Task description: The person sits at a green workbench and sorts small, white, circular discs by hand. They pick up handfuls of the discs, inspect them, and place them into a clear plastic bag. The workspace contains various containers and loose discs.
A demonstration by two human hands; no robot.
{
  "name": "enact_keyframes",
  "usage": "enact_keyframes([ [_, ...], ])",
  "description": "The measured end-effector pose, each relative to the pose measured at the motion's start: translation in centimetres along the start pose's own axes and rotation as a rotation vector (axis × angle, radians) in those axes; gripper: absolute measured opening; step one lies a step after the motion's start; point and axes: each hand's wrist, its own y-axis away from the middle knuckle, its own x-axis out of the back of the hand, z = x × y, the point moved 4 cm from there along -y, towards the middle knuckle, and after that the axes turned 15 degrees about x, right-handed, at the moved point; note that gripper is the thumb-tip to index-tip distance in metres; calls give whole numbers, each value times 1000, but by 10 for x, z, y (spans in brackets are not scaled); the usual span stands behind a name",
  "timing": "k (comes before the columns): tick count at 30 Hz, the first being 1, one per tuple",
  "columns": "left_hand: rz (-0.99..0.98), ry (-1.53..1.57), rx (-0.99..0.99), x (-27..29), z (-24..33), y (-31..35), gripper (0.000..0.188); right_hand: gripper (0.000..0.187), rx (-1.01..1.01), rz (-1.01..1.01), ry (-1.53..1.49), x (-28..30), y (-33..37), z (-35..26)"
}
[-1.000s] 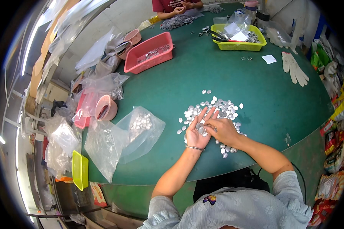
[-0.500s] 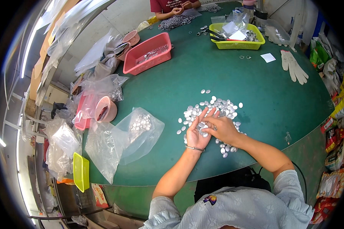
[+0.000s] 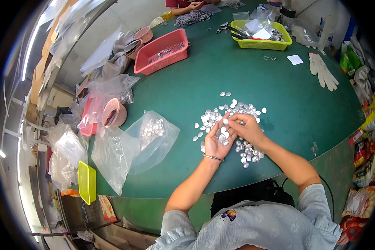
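Small oval silver-white pieces [image 3: 246,109] lie in a loose pile on the green table [image 3: 183,91], in front of me and around both hands. My left hand [image 3: 212,146] is palm up and cupped, with several of the oval pieces [image 3: 223,135] resting in the palm. Above its fingers, my right hand [image 3: 250,131] pinches one oval piece [image 3: 225,121] between thumb and fingertips. Left of my hands lies a clear plastic bag [image 3: 166,137] with more white ovals [image 3: 153,127] inside.
A pink tray [image 3: 183,54] of small parts stands at the far left, a yellow-green basket [image 3: 262,44] at the far right. A white glove [image 3: 322,71] and a white paper square [image 3: 295,60] lie to the right. Across the table, another person's hands [image 3: 194,6] work beside a grey heap.
My right hand has drawn back slightly from the left palm and now pinches an oval piece near the left fingertips. More ovals show in the left palm. The view has shifted slightly.
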Motion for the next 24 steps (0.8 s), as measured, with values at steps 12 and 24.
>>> enact_keyframes([
  [12, -58, 53, 22, 2, 0, -3, 52, 13, -33, 1, -559, 6, -2, 5],
  [24, -5, 51, -6, 0, 1, -2, 53, 16, 273, -56, 232, 4, -3, 4],
])
